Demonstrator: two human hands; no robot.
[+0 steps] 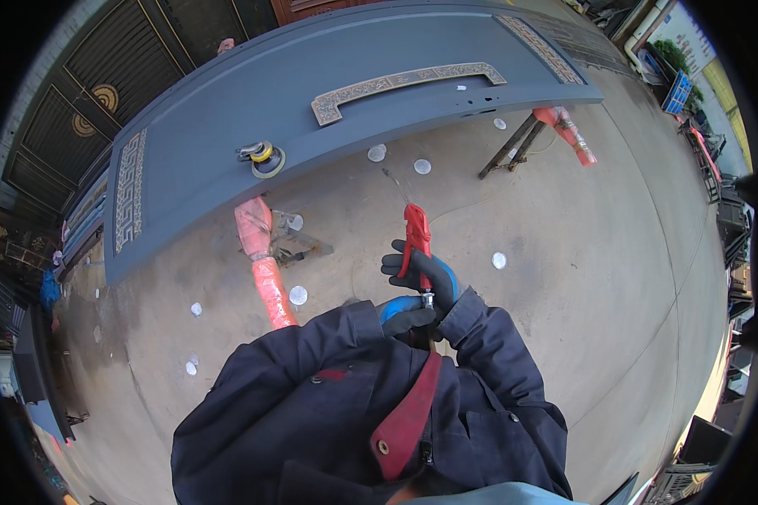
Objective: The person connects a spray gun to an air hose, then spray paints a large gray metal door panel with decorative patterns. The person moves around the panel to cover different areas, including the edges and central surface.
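Note:
My right hand (pixel 438 276), in a dark glove with blue, is closed around a red air blow gun (pixel 417 227). Its thin metal nozzle points away from me, toward the door panel. Below the grip sits a metal hose coupling (pixel 428 300), and my left hand (pixel 407 316) is closed around its lower end, close to my chest. The left fingertips are partly hidden. Ahead lies a large blue-grey door panel (pixel 227 109) with an ornate bronze-coloured handle (pixel 396 82). A yellow-and-black round sander (pixel 265 158) rests on the panel's near edge, touched by neither hand.
Stands wrapped in pink film (pixel 254 227) and a second wrapped stand (pixel 564 130) hold up the panel. Several white round spots mark the concrete floor (pixel 581 278). A thin hose trails across it. Dark door panels (pixel 126 59) stand at the far left; racks line the right side.

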